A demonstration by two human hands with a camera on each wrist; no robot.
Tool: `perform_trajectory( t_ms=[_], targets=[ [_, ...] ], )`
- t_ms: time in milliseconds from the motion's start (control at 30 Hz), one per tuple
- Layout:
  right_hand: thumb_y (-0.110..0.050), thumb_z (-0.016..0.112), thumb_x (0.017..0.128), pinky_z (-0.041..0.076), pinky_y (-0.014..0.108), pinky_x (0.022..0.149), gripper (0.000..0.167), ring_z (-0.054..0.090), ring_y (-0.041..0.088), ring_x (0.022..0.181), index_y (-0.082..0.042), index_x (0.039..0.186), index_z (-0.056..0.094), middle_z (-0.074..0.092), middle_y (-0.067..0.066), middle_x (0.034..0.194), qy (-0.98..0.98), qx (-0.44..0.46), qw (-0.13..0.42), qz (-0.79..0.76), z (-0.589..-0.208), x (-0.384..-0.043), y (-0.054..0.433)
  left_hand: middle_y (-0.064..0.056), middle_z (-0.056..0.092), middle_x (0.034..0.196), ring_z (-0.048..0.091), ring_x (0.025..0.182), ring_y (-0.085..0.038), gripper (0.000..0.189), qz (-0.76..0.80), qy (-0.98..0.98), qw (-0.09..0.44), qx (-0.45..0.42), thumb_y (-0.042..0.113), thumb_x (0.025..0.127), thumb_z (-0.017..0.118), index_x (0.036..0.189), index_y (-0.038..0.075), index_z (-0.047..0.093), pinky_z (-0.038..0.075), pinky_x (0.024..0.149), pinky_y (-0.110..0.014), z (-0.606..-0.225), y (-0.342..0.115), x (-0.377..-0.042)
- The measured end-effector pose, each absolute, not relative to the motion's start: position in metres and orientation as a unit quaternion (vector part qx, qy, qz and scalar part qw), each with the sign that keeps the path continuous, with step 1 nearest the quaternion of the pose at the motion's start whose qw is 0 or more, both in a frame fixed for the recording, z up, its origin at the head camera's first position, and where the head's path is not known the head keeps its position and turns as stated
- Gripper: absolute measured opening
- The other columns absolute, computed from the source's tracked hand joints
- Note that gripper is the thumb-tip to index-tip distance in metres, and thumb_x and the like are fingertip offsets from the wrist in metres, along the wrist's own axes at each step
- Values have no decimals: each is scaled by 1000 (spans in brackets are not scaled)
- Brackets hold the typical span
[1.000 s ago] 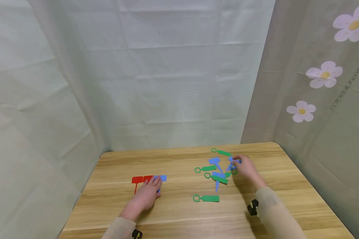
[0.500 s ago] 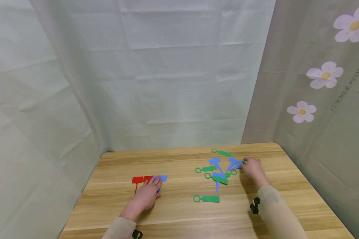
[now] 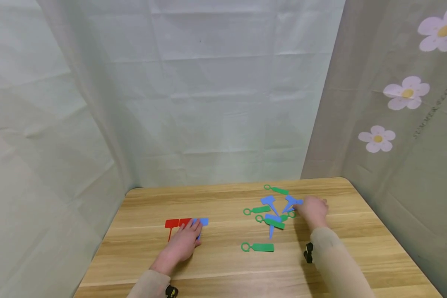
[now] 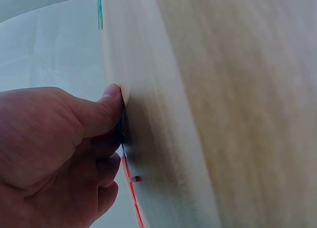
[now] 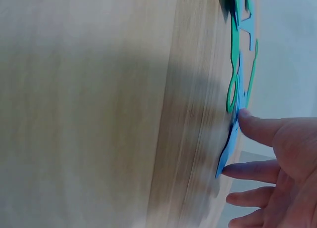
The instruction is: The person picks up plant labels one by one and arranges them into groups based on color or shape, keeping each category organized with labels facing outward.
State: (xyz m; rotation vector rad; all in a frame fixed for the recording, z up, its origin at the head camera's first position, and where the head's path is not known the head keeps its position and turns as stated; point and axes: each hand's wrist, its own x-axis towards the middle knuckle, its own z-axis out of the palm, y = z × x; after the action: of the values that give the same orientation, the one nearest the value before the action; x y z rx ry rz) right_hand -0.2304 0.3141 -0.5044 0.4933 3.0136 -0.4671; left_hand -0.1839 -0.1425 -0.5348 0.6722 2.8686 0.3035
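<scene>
My left hand (image 3: 184, 242) rests with fingers spread over a blue T-shaped plant label (image 3: 205, 222) and a red label (image 3: 185, 221) beside it. Another red label (image 3: 172, 223) lies just left of them, its thin stem toward me. At the right of a loose scatter, my right hand (image 3: 313, 212) touches a blue T-shaped label (image 5: 229, 146), mostly hidden by the hand in the head view. In the right wrist view, the thumb tip and index fingertip meet that label, while the other fingers extend loosely. A second blue label (image 3: 290, 201) overlaps it.
Green ring-ended tags (image 3: 263, 247) lie scattered mid-table, several in all. Two more blue labels, one farther back (image 3: 268, 200) and one under a green tag (image 3: 272, 217), lie among them. Pale cloth (image 3: 223, 103) hangs behind the wooden tabletop (image 3: 223, 273).
My right hand has moved right from the two overlapping blue labels, then turned over the right-hand one, covering most of it. My left hand has stayed in place on the row.
</scene>
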Motion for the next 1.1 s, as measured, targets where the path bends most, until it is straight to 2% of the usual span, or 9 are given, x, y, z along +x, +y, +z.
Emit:
perform_trajectory(
  t_ms=[100, 200, 533, 733, 1100],
  targets=[
    [-44, 76, 98, 28, 76, 116, 63, 32, 73, 140, 14, 121, 70, 57, 43, 138, 978, 160, 24, -132, -505, -235, 311, -23, 42, 166, 32, 156, -46, 60, 99, 965, 91, 226, 20, 106, 68, 156, -7, 49, 27, 125, -64, -533, -142, -183],
    [-42, 80, 96, 25, 79, 116, 62, 26, 74, 143, 14, 122, 71, 56, 44, 139, 979, 163, 28, -121, -503, -239, 311, -24, 43, 165, 32, 156, -46, 60, 98, 965, 88, 229, 20, 105, 68, 155, -8, 49, 28, 125, -64, -532, -142, -183],
    [-50, 77, 98, 25, 81, 115, 76, 18, 73, 147, 15, 135, 63, 36, 52, 150, 971, 193, 52, -133, -499, -235, 314, -23, 41, 166, 31, 157, -45, 60, 97, 965, 95, 225, 21, 107, 67, 156, -7, 48, 26, 126, -64, -532, -142, -184],
    [-53, 74, 99, 25, 80, 117, 85, 15, 72, 148, 20, 138, 57, 32, 54, 151, 967, 207, 68, -135, -503, -235, 315, -24, 44, 165, 33, 156, -46, 60, 101, 964, 88, 229, 19, 105, 69, 155, -8, 50, 28, 125, -64, -532, -142, -182],
    [-53, 74, 99, 27, 81, 115, 83, 15, 73, 148, 18, 138, 58, 34, 55, 148, 964, 209, 62, -152, -507, -235, 319, -23, 44, 165, 32, 156, -46, 59, 102, 965, 87, 225, 19, 105, 69, 154, -8, 51, 28, 125, -64, -533, -142, -182]
  ],
)
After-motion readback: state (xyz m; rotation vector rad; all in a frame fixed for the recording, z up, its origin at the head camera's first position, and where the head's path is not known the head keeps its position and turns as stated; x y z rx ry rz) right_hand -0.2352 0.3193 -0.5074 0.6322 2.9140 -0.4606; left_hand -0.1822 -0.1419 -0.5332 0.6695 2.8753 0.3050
